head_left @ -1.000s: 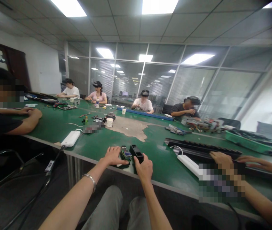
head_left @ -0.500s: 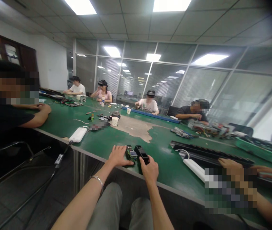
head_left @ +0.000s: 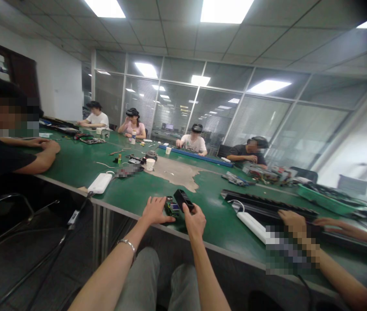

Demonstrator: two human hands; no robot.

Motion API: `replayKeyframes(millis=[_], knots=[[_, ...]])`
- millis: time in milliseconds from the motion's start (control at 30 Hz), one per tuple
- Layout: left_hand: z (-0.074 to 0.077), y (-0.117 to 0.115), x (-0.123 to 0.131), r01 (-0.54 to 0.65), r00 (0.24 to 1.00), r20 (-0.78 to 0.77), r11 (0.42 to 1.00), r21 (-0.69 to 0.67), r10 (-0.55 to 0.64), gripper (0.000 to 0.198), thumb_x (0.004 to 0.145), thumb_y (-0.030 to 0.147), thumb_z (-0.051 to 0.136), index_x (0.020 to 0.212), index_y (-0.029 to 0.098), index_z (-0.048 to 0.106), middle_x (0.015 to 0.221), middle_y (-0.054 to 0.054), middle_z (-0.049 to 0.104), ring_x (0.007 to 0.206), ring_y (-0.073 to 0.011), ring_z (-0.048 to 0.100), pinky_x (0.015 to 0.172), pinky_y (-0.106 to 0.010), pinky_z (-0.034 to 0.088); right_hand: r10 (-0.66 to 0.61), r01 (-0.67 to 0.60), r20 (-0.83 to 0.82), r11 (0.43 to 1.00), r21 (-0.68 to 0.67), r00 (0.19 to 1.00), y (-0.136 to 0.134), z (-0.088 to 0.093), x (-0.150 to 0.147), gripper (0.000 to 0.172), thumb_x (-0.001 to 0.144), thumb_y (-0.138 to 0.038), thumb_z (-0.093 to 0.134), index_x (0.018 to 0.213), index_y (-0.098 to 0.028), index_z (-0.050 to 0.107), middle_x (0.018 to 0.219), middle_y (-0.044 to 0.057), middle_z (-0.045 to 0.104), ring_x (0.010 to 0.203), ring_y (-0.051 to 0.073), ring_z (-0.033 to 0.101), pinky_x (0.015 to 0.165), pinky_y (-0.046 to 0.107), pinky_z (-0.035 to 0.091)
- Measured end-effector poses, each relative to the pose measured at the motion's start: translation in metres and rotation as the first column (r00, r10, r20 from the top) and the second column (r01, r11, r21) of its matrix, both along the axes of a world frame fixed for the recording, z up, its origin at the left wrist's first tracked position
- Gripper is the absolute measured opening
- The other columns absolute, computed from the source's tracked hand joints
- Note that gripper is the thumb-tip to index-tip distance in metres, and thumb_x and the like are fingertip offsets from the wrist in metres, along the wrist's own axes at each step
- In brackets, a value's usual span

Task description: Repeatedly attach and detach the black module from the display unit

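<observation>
One long green counter (head_left: pixel 122 190), work at near edge. Black plastic module (head_left: pixel 182 199) tilted, just beside small circuit board (head_left: pixel 171 207), both near counter edge. Right hand (head_left: pixel 195 223) grasping module's lower end, fingers wrapped round it. Left hand (head_left: pixel 154 211) open, fingertips at board's near side; contact with board hard to tell from this view.
</observation>
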State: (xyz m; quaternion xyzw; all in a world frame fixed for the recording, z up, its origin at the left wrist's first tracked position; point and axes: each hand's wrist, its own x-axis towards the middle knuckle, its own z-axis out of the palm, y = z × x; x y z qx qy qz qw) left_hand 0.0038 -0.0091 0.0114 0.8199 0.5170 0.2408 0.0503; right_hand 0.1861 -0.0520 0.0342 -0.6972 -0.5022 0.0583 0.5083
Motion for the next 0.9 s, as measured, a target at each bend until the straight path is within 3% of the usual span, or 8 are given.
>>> replayKeyframes(millis=[200, 467, 633, 767, 900], knots=[[-0.002, 0.0, -0.001, 0.003, 1.0, 0.003, 1.0, 0.019, -0.003, 0.104, 0.063, 0.084, 0.052, 0.143, 0.02, 0.034, 0.143, -0.014, 0.045, 0.132, -0.0357, 0.036, 0.114, -0.054, 0.015, 0.016, -0.012, 0.162, 1.0, -0.029, 0.987, -0.003, 0.017, -0.03, 0.052, 0.08, -0.057, 0.053, 0.107, -0.015, 0.067, 0.089, 0.012, 0.071, 0.085, 0.023, 0.065, 0.076, 0.029, 0.044], [-0.006, 0.003, -0.001, -0.006, 1.0, -0.003, 1.0, 0.016, 0.006, 0.108, 0.067, 0.081, 0.05, 0.146, 0.012, 0.027, 0.145, -0.019, 0.041, 0.133, -0.0362, 0.035, 0.114, -0.053, 0.016, -0.001, 0.047, 0.343, 0.991, -0.124, 0.939, -0.01, 0.029, -0.038, 0.049, 0.082, -0.055, 0.053, 0.11, -0.017, 0.065, 0.091, 0.013, 0.07, 0.089, 0.025, 0.064, 0.076, 0.029, 0.044], [-0.003, 0.002, 0.0, -0.008, 0.999, -0.034, 1.0, -0.001, 0.008, 0.102, 0.067, 0.078, 0.051, 0.145, 0.015, 0.03, 0.144, -0.017, 0.042, 0.133, -0.036, 0.035, 0.114, -0.054, 0.016, -0.021, 0.112, 0.429, 0.976, -0.188, 0.903, -0.015, 0.026, -0.045, 0.048, 0.082, -0.055, 0.053, 0.111, -0.018, 0.063, 0.09, 0.013, 0.069, 0.091, 0.027, 0.062, 0.075, 0.033, 0.044], [-0.001, 0.002, 0.001, -0.004, 0.999, -0.035, 1.0, -0.009, 0.004, 0.1, 0.068, 0.071, 0.055, 0.146, 0.015, 0.028, 0.147, -0.017, 0.039, 0.134, -0.0362, 0.034, 0.114, -0.054, 0.016, 0.034, 0.094, 0.435, 0.959, -0.269, 0.9, -0.018, 0.02, -0.046, 0.046, 0.082, -0.053, 0.055, 0.11, -0.018, 0.062, 0.092, 0.014, 0.069, 0.093, 0.027, 0.062, 0.076, 0.034, 0.044], [0.002, -0.001, 0.003, 0.001, 1.0, -0.021, 1.0, -0.009, -0.001, 0.106, 0.067, 0.068, 0.057, 0.149, 0.01, 0.021, 0.15, -0.019, 0.032, 0.135, -0.0372, 0.032, 0.114, -0.054, 0.016, 0.065, 0.069, 0.401, 0.948, -0.311, 0.914, -0.017, 0.015, -0.041, 0.064, 0.077, -0.056, 0.059, 0.123, -0.012, 0.056, 0.104, 0.018, 0.067, 0.102, 0.03, 0.06, 0.081, 0.035, 0.044]])
